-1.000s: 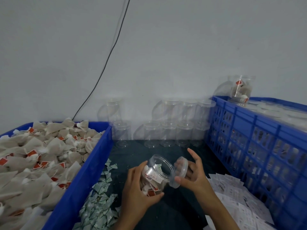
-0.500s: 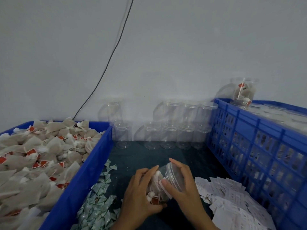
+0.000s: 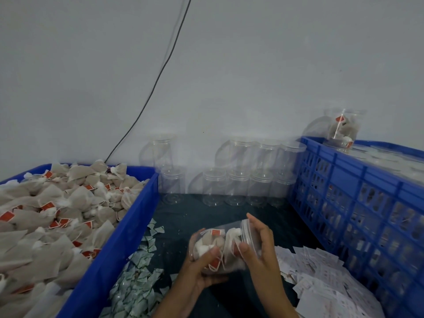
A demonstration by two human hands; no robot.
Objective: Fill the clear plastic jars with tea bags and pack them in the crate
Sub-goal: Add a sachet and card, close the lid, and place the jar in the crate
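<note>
change since earlier frame: clear round lid (image 3: 249,232), then held apart from the jar mouth, now sits on it; jar tipped further onto its side.
item: clear plastic jar packed with grey-brown tea bags (image 3: 220,247), held above the dark mat (image 3: 183,216), between the two blue containers.
left hand (image 3: 202,265): fingers curled under and round the jar body, gripping it.
right hand (image 3: 259,246): fingers and thumb wrapped round the lid rim, apparently turning it.
handling, judged: light; thin wall likely flexes if squeezed; smooth plastic, a bit slippery; contents soft.
best hold, judged: body round the middle, lid by its ribbed rim.
destination: blue slatted plastic crate (image 3: 358,187), right, with a filled jar (image 3: 343,128) on top.
stock: blue tub of loose tea bags (image 3: 128,228), left; empty clear jars (image 3: 236,177) by the wall.
</note>
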